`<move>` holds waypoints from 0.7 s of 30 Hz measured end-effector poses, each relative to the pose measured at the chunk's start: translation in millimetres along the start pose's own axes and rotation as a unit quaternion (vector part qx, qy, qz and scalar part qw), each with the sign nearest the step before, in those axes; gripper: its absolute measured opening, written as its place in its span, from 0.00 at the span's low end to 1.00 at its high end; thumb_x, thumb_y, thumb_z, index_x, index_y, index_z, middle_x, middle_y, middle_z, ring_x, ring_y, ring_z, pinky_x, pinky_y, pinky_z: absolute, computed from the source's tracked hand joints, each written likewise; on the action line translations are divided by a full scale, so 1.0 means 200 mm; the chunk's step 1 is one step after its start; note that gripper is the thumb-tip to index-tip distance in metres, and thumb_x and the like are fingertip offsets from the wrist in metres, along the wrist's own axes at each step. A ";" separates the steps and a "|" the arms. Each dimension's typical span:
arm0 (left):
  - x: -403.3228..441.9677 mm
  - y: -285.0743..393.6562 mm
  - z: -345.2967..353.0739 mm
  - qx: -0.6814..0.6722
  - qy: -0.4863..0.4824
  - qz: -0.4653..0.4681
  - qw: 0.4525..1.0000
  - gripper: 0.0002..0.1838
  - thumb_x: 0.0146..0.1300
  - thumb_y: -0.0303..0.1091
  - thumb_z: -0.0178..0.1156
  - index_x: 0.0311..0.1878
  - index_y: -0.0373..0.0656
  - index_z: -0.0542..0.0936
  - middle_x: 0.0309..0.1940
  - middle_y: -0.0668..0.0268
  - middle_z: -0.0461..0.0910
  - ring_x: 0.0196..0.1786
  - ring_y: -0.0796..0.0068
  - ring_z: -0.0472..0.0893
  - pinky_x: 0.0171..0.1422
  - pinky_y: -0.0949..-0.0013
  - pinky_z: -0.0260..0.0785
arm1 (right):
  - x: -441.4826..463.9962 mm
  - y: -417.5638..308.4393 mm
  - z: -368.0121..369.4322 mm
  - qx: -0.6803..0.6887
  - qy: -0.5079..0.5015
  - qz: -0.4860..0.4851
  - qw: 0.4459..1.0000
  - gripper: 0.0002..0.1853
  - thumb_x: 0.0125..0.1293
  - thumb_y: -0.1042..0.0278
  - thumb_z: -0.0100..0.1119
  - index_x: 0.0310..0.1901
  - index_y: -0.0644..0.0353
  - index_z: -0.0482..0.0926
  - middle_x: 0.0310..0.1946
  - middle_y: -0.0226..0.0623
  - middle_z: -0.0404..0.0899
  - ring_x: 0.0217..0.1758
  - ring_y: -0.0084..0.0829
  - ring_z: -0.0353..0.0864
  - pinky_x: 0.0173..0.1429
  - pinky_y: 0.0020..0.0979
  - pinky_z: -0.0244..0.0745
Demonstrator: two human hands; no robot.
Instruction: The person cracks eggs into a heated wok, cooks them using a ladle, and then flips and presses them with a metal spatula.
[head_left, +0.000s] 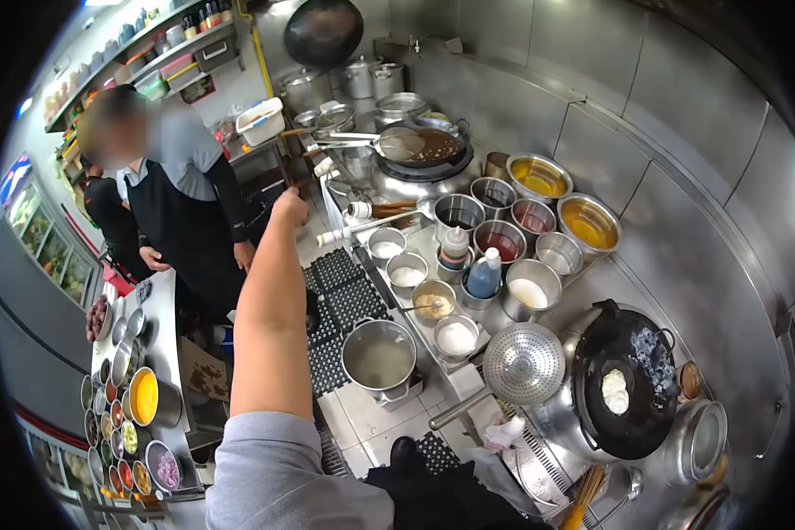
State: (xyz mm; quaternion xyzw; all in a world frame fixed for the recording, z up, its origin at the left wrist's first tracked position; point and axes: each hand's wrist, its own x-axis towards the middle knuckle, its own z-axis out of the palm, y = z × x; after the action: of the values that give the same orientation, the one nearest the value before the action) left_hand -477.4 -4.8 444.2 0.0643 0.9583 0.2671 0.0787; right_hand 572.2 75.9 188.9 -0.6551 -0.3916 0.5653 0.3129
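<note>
My left arm reaches far forward, and my left hand (290, 209) is at its end, over the floor short of the far stove. Its fingers look curled closed, and I see nothing in them. Nearest to it are white-wrapped handles (359, 209) beside the counter and the far wok (424, 146), which holds brown sauce and a ladle. My right hand is out of view. On the near stove at right, a black wok (627, 397) holds a white, egg-like mass (616, 391). A perforated strainer (524, 363) rests beside that wok.
Seasoning bowls (457, 336), squeeze bottles (484, 274) and steel pots of sauce line the counter. A large pot (379, 355) stands low, near the black floor mat (344, 287). A co-worker in a black apron (185, 230) stands by the left prep table, with ingredient bowls (144, 395).
</note>
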 end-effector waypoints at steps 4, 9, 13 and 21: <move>0.26 -0.08 -0.02 -0.002 -0.040 -0.005 0.999 0.28 0.66 0.28 0.54 0.70 0.55 0.70 0.53 0.53 0.83 0.47 0.55 0.86 0.47 0.50 0.81 | 0.00 -0.36 0.55 -0.132 -0.032 -0.041 0.990 0.37 0.72 0.62 0.61 0.78 0.56 0.59 0.50 0.43 0.85 0.49 0.42 0.85 0.50 0.52 0.79; 0.49 -0.06 -0.04 -0.008 -0.036 0.011 0.999 0.32 0.68 0.29 0.51 0.76 0.51 0.65 0.60 0.50 0.80 0.55 0.54 0.83 0.57 0.52 0.76 | 0.04 -0.59 1.15 -0.216 -0.105 -0.058 0.969 0.37 0.71 0.61 0.61 0.78 0.56 0.59 0.51 0.43 0.84 0.50 0.43 0.83 0.52 0.52 0.78; 0.64 -0.06 0.04 0.001 -0.022 0.051 0.998 0.32 0.68 0.31 0.52 0.75 0.34 0.65 0.65 0.44 0.78 0.66 0.51 0.79 0.72 0.57 0.68 | 0.06 -0.66 1.40 -0.260 -0.144 -0.054 0.953 0.37 0.70 0.61 0.61 0.78 0.55 0.60 0.53 0.43 0.83 0.52 0.43 0.82 0.54 0.52 0.77; 1.05 -0.22 0.34 -0.014 -0.052 0.077 0.996 0.38 0.66 0.31 0.52 0.79 0.32 0.56 0.69 0.40 0.73 0.72 0.49 0.74 0.76 0.60 0.66 | 0.10 -0.66 1.61 -0.313 -0.182 -0.034 0.932 0.37 0.69 0.60 0.61 0.78 0.55 0.60 0.55 0.43 0.81 0.55 0.44 0.79 0.57 0.52 0.74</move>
State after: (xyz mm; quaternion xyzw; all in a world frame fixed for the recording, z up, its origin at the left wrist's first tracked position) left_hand -675.0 26.5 339.6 0.1506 0.9414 0.2818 0.1084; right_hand 234.2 147.9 239.2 -0.5924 -0.6204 0.5128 0.0347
